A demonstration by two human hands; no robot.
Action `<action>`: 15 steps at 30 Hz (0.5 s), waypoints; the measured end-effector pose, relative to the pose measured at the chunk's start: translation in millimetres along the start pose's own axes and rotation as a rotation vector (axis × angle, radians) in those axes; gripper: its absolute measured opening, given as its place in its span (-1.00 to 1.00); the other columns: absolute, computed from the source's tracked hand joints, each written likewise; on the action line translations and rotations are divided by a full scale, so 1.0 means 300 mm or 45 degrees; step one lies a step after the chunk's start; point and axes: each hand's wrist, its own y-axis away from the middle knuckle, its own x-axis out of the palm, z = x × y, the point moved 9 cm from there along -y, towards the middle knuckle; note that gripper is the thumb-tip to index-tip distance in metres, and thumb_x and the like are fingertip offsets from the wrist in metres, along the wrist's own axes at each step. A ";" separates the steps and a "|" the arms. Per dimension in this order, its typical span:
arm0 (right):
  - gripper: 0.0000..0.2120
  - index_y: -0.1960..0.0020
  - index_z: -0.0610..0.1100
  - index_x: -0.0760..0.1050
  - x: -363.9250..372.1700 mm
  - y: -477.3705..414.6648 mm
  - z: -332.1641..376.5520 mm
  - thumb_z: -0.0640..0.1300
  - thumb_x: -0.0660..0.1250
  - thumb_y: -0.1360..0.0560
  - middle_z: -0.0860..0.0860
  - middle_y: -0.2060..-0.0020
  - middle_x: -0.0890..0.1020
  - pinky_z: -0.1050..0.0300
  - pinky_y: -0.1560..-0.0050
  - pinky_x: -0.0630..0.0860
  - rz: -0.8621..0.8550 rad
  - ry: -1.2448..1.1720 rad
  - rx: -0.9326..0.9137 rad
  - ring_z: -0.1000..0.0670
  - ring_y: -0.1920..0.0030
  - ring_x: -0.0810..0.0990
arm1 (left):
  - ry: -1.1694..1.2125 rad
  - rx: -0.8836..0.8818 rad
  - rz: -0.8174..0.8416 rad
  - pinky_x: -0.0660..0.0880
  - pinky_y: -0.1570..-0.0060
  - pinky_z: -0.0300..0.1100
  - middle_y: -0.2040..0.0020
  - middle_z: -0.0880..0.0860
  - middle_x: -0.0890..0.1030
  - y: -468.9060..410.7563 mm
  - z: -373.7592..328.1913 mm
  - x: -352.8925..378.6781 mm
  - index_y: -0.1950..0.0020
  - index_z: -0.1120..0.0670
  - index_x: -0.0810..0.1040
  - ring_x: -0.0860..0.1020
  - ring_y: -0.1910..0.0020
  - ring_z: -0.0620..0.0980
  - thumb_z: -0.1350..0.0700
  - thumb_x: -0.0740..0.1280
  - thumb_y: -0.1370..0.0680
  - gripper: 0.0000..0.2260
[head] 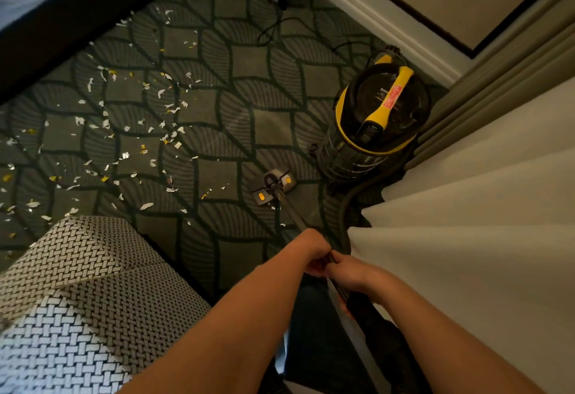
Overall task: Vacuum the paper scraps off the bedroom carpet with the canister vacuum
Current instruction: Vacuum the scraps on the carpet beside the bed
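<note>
Patterned carpet [280, 126]: light paper scraps [130, 132] scattered from nine to eleven o'clock of the floor head [273, 186], canister [376, 120] at one o'clock; your left hand [311, 253] and right hand [348, 272] are both closed around the stiff wand [292, 216], so steer from there.

Two bare forearms enter from the bottom of the frame, with no sleeves, watch or bracelets showing anywhere along them. The left hand [312, 252] and right hand [348, 272] at lower centre wear no gloves, and no rings can be made out. Below them, dark trousers [314, 340] fill the bottom centre.
</note>
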 end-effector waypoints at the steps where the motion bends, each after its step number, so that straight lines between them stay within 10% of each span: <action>1: -0.60 -0.48 -0.01 0.21 0.020 -0.001 -0.004 -0.09 0.07 -0.65 -0.26 0.01 0.54 0.11 0.51 0.52 -0.007 -0.012 -0.010 -0.07 0.37 0.54 | -0.028 0.014 0.029 0.47 0.56 -0.25 0.33 0.15 0.52 0.004 0.013 0.011 0.24 0.17 0.45 0.52 0.42 0.03 0.18 0.20 -0.59 -0.79; 11: -0.61 -0.49 -0.02 0.18 0.107 0.098 -0.068 -0.12 0.02 -0.67 -0.16 0.27 0.47 0.07 0.40 0.54 0.023 0.095 0.009 -0.06 0.40 0.51 | 0.087 0.049 0.088 0.57 0.06 -0.07 0.22 0.19 0.54 0.056 0.113 0.077 0.04 0.25 0.51 0.59 0.14 0.14 0.21 0.21 -0.61 -0.86; 15: -0.63 -0.47 0.01 0.14 0.098 0.125 -0.119 -0.03 0.02 -0.68 -0.17 0.24 0.46 0.05 0.35 0.56 0.051 0.055 0.140 -0.06 0.38 0.51 | 0.094 0.039 0.091 0.55 0.26 -0.14 0.30 0.18 0.53 0.083 0.121 0.114 0.20 0.24 0.46 0.58 0.28 0.09 0.23 0.26 -0.57 -0.84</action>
